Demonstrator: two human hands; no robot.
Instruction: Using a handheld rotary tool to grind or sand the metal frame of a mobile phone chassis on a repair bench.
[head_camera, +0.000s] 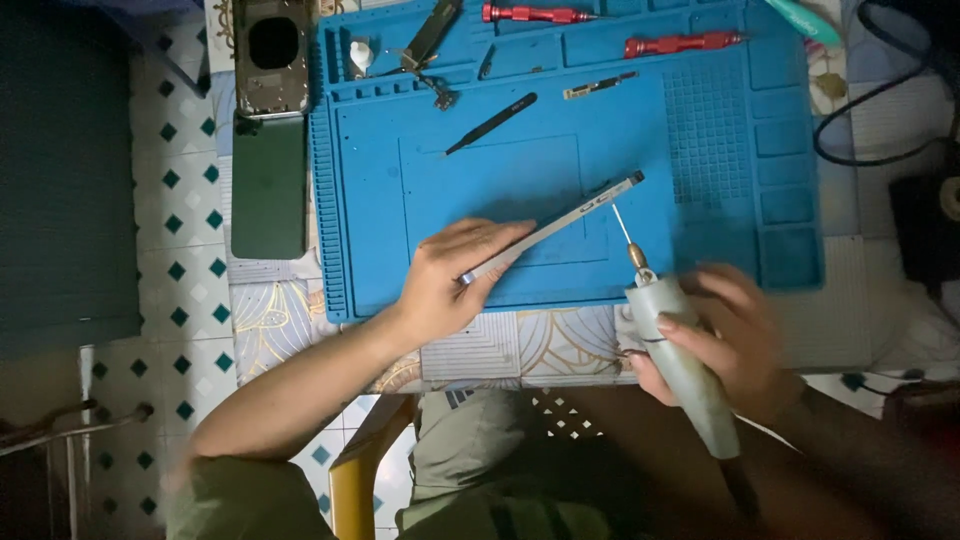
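Note:
My left hand (455, 280) holds a thin grey phone frame (560, 225) on its edge, tilted over the blue work mat (700, 150). My right hand (720, 340) grips a pale grey rotary tool (680, 365) whose thin bit (622, 225) points up toward the frame's right end, just below it. Whether the bit touches the frame I cannot tell. The right hand is blurred.
On the mat lie black tweezers (492, 123), two red screwdrivers (530, 14) (680, 44), small metal parts (598, 87) and a dark strip (432, 32). A dark green phone back (268, 185) and a camera-cutout housing (272, 55) lie left of the mat. Black cables (880, 110) run at right.

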